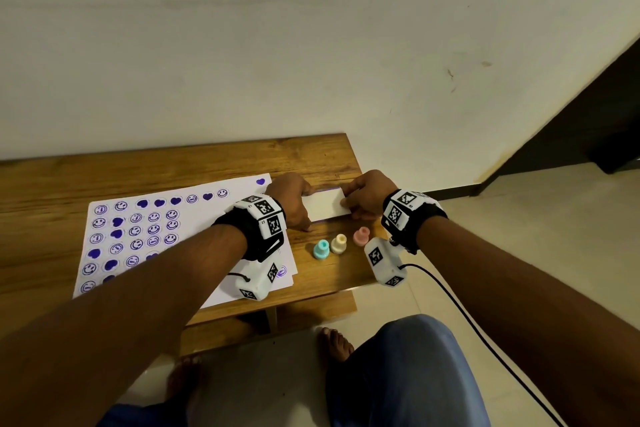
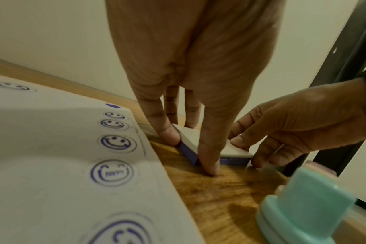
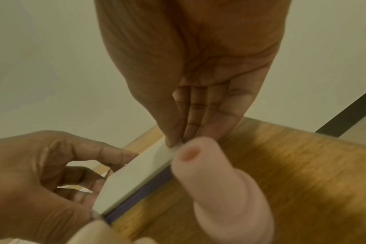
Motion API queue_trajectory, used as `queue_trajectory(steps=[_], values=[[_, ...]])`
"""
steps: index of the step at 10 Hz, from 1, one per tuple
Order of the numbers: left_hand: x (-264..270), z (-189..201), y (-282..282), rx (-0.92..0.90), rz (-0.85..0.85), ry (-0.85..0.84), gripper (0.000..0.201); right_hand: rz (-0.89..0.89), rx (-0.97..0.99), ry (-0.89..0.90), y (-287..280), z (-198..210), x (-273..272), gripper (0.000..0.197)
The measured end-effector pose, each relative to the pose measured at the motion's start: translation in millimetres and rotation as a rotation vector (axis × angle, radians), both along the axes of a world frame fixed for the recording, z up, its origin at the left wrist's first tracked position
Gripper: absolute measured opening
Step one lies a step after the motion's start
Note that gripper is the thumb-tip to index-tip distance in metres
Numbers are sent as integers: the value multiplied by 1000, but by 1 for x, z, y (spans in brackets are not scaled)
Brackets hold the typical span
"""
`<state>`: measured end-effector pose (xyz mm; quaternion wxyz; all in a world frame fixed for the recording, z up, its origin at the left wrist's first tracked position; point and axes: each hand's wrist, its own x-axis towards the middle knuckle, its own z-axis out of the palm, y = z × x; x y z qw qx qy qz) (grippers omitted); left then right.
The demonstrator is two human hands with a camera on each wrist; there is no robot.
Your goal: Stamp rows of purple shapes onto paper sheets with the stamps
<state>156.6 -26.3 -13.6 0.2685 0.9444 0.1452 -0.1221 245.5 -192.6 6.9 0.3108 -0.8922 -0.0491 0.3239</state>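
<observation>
A flat ink pad point(image 1: 325, 206) with a white lid point(image 2: 191, 137) and a purple base stands on the wooden table point(image 1: 173, 163), to the right of the paper. My left hand point(image 1: 294, 199) grips its left end, thumb on the near side and fingers on the far side. My right hand point(image 1: 360, 201) pinches the right end of the lid point(image 3: 136, 178) between thumb and fingers point(image 3: 173, 140). The paper sheet point(image 1: 207, 225) carries rows of purple smileys and hearts. Three stamps stand just in front of the pad: teal point(image 1: 321, 250), cream point(image 1: 338, 243) and pink point(image 1: 361, 236).
The table ends close to the right of the pad and stamps, with tiled floor point(image 1: 519, 218) beyond. A wall rises behind the table. A black cable point(image 1: 467, 322) hangs from my right wrist. My knee point(image 1: 408, 374) and bare feet are below the front edge.
</observation>
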Motion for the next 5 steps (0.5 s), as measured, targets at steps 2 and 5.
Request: queue_trajectory(steps=[2, 5], values=[[-1, 1, -2, 37, -8, 4, 82, -21, 39, -13, -3, -5, -1, 23], [-8, 14, 7, 34, -26, 31, 96, 73, 0, -133, -9, -2, 3, 22]])
